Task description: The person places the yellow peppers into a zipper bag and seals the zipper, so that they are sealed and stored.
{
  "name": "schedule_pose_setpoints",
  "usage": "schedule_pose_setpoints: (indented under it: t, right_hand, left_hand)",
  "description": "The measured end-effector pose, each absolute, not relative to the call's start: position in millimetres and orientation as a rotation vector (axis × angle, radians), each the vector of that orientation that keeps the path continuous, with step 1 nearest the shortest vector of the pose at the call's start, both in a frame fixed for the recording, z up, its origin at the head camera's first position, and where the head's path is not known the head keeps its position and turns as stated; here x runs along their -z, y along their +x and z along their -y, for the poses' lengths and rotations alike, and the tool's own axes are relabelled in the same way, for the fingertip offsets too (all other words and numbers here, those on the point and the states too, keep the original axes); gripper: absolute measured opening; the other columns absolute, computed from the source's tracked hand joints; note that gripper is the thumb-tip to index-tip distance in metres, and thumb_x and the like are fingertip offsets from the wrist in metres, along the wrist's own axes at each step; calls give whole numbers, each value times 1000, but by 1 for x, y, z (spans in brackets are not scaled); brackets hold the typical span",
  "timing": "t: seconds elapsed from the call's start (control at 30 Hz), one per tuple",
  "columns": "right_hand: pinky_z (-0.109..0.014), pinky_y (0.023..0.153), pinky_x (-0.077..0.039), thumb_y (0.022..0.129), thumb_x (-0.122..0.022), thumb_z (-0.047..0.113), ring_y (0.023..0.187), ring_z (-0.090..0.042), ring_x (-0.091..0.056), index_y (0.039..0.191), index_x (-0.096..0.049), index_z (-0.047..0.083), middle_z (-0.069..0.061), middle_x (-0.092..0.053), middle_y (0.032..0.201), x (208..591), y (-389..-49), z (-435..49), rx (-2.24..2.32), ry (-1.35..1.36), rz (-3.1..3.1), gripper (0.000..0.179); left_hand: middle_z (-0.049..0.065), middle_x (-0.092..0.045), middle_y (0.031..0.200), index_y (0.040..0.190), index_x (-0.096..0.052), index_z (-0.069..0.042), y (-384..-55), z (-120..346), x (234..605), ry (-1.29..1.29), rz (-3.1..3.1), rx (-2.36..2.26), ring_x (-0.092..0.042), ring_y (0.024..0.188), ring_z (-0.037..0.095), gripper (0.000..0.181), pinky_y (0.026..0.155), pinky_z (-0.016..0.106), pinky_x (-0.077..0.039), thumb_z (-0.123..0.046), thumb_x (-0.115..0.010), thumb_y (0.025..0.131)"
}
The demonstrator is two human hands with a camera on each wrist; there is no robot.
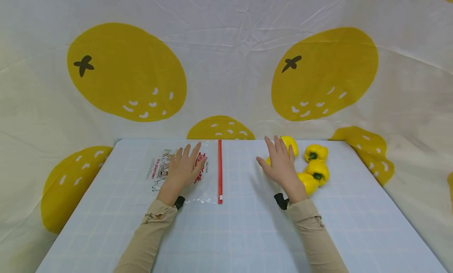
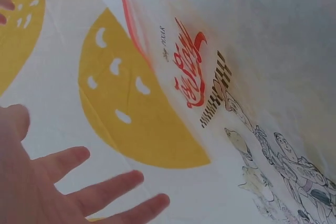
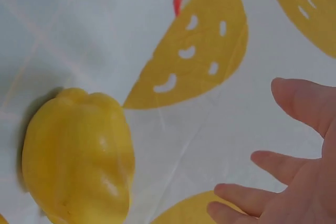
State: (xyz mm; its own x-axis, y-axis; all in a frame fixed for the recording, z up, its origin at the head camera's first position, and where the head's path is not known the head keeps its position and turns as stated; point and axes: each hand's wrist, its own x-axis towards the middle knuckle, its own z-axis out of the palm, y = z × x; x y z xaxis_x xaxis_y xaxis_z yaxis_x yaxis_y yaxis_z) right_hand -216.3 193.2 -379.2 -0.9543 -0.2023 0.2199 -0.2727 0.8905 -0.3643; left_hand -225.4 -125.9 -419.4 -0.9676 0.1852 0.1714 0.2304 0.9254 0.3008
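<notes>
My left hand (image 1: 182,169) hovers with spread fingers over a clear plastic zip bag (image 1: 209,190), which lies flat on the left half of the table. The bag has a red slider strip (image 1: 220,171) along its right edge, plus red lettering and line-drawn figures. On the right, my right hand (image 1: 281,167) is held up, fingers spread and holding nothing, in front of several yellow bell peppers (image 1: 317,171). It partly hides some of them. One yellow bell pepper (image 3: 79,156) shows large in the right wrist view, apart from the fingers.
A pale checked cloth covers the table (image 1: 240,233). Behind it hangs a white curtain (image 1: 230,80) printed with big yellow fruit shapes, meeting the table's back edge. Dark straps sit at both wrists.
</notes>
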Motion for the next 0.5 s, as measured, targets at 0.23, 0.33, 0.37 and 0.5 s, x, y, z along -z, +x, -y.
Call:
schedule_pose_setpoints:
  t: [0.23,0.33,0.37,0.5]
  right_hand:
    - [-60,115,-9,99,-59,28,145,-43,-21,152,-29,-2,-27,-26,156,368,-227,-193,-870,462,2833,67]
    - [-57,114,-19,100,-57,28,144,-39,-26,152,-31,1,-21,-31,156,365,-232,-193,-1063,484,2793,64]
    - [-56,114,-22,101,-57,29,144,-37,-28,152,-31,3,-18,-32,156,364,-234,-193,-1123,480,2778,63]
    - [-54,112,-29,101,-56,31,141,-33,-35,150,-37,7,-13,-39,154,362,-240,-190,-1341,455,2683,57]
  left_hand:
    - [19,-57,135,139,-53,-5,-230,126,420,-371,2798,791,-51,125,40,54,103,58,-37,-45,-38,105]
    - [16,-66,117,121,-64,-3,-231,123,420,-420,2772,867,-61,108,35,43,93,52,-47,-38,-46,104]
    - [14,-68,111,117,-66,-4,-231,122,419,-431,2774,878,-62,101,32,40,88,49,-49,-37,-49,103]
    - [7,-70,95,108,-69,-7,-233,118,420,-432,2799,901,-63,82,23,31,72,41,-53,-33,-54,101]
